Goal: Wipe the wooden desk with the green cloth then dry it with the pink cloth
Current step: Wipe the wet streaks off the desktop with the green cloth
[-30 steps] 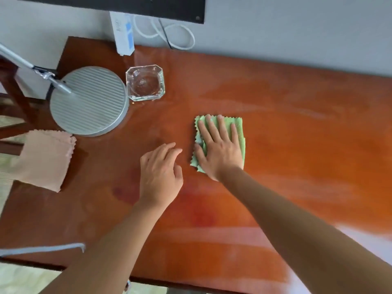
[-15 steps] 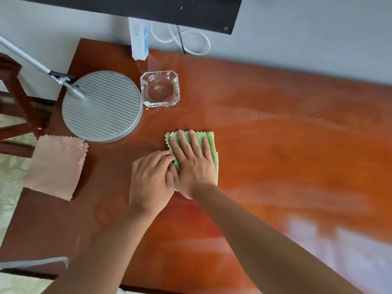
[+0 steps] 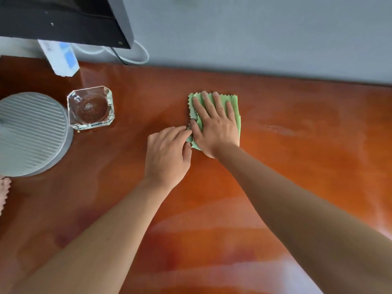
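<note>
The green cloth [image 3: 233, 115] is spread flat on the glossy wooden table [image 3: 307, 166], toward the far edge near the grey wall [image 3: 254, 35]. It is covered over most of its area by the right hand [image 3: 214, 126], which is laid palm-down with the fingers straight and slightly fanned; only the zigzag edges and the right strip of the cloth are left showing around the hand. The left hand [image 3: 167, 153] is placed just beside it on the left, with the fingers bent and the fingertips brought against the near-left edge of the cloth, touching the right thumb; whether that edge is actually pinched cannot be told.

The pink cloth [image 3: 4, 189] is seen only as a sliver at the left border, well apart from both hands. A square glass dish [image 3: 91, 108] is set to the left of the green cloth, and a round ribbed grey lamp base [image 3: 31, 134] is found just beside the dish. A white and blue box [image 3: 60, 57] is stood at the back left, below a black monitor [image 3: 63, 20], with a white cable [image 3: 137, 57] looped against the wall.
</note>
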{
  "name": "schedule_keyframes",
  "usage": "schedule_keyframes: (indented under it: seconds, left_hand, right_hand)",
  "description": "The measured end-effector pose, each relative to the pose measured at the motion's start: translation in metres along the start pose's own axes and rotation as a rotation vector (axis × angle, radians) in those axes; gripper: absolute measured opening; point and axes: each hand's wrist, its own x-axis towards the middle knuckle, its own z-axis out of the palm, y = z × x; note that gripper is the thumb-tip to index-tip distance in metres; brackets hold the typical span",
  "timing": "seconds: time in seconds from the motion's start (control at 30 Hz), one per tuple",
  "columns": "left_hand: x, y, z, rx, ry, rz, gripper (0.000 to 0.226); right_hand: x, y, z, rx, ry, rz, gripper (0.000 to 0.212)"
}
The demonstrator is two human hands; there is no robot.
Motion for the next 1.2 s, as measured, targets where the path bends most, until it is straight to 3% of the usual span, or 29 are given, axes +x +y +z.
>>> schedule_keyframes:
  seconds: [0.37,0.67,0.9,1.2]
  left_hand:
    - [0.05,0.145,0.055,-0.127,-0.01,0.17,0.026]
    - [0.055,0.127,0.048,-0.111,0.037,0.125,0.026]
    - [0.043,0.092,0.035,-0.097,0.081,0.048,0.025]
    - [-0.011,0.014,0.004,-0.086,0.172,-0.071,0.025]
  right_hand:
    - [-0.062,0.182,-0.023,0.027,0.06,0.321,0.067]
    - [-0.011,0.254,-0.043,0.013,0.03,0.426,0.071]
    - [-0.006,0.225,-0.044,0.01,0.018,0.432,0.071]
    - [0.039,0.054,-0.02,-0.052,-0.021,0.08,0.067]
